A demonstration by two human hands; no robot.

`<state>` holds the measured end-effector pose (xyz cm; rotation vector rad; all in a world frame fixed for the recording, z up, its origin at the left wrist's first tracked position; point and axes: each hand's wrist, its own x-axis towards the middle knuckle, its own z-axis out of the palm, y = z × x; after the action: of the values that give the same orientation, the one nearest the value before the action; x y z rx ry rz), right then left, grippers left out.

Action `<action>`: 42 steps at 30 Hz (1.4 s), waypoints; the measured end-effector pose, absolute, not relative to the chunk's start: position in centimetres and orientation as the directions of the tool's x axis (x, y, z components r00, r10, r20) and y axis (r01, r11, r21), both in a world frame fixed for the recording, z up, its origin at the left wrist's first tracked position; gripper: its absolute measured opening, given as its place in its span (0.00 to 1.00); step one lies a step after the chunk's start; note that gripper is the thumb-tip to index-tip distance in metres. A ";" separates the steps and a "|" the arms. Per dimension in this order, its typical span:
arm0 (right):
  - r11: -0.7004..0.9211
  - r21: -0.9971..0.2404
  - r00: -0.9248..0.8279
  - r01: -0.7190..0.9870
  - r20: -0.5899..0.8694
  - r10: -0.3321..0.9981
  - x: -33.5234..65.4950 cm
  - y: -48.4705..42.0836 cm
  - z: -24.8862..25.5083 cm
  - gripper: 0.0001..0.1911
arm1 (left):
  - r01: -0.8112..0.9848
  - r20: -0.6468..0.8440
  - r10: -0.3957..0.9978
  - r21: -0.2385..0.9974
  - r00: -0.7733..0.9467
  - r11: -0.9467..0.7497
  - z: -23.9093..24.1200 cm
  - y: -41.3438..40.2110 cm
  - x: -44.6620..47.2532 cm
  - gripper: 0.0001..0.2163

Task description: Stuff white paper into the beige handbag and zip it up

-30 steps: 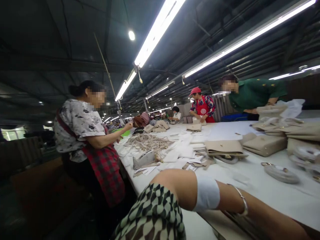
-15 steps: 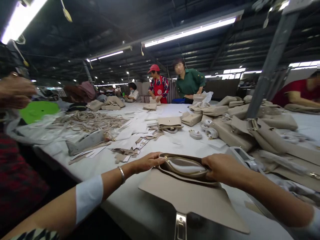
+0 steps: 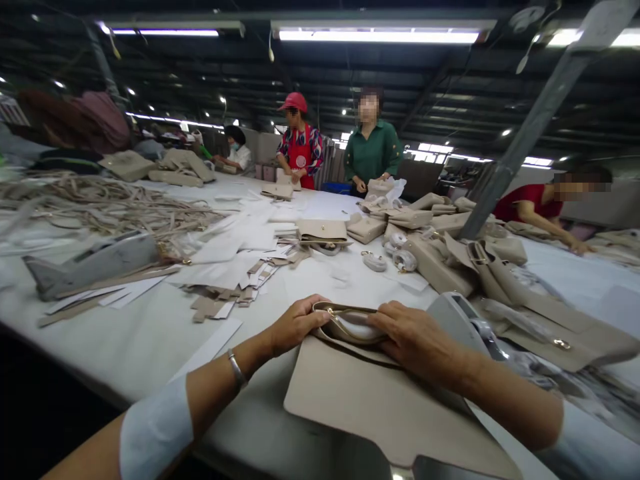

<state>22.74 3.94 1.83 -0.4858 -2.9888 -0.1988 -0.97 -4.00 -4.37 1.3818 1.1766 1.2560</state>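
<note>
A beige handbag (image 3: 380, 400) lies in front of me on the white table (image 3: 125, 340), its flap folded toward me and its zipped mouth facing away. My left hand (image 3: 296, 325) grips the left end of the bag's opening, fingers curled over the rim. At the right end of the opening my right hand (image 3: 410, 337) clasps the rim with the fingers closed. White stuffing shows inside the opening between the two hands.
Paper and card offcuts (image 3: 225, 293) lie left of the bag, a heap of beige straps (image 3: 100, 207) farther left. Several finished beige bags (image 3: 450, 260) pile at the right by a slanted metal post (image 3: 525, 133). Other people work across the table.
The view has swung right and down from the neighbour to my own bag. Both hands have come closer together on the bag's opening, the right hand sliding left along the rim.
</note>
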 end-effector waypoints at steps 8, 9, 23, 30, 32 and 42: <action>0.912 0.215 -0.934 0.349 0.002 0.357 21.5 5.6 1.1 0.09 | 0.304 0.238 0.971 0.928 -0.034 -0.217 -2.7 -3.2 -0.7 0.14; 0.903 0.227 -0.926 0.365 -0.010 0.377 21.3 5.6 1.0 0.09 | 0.346 0.262 0.965 0.908 -0.031 -0.235 -2.5 -3.0 -0.7 0.14; 0.896 -0.035 -0.891 0.442 0.096 0.443 18.0 3.9 3.8 0.11 | 0.499 0.157 0.988 0.857 -0.011 -0.131 -2.3 -2.6 -2.0 0.10; 0.918 0.078 -0.904 0.389 0.225 0.364 18.1 2.9 1.3 0.10 | 0.659 0.282 0.957 0.732 -0.062 -0.173 -2.1 -3.6 -1.6 0.11; 0.938 0.108 -0.930 0.330 0.207 0.304 19.0 3.3 1.0 0.10 | 0.821 0.275 0.954 0.568 -0.120 -0.061 -1.2 -4.0 -1.1 0.11; 0.948 -0.228 -0.916 0.221 0.284 0.282 19.2 6.9 -0.7 0.14 | 0.833 0.183 0.980 0.552 -0.081 -0.034 -0.4 -3.0 -1.0 0.11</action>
<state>19.19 6.90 -0.67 -0.3691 -2.7850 0.2745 -1.03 -3.01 -0.45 1.9268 1.9782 0.7960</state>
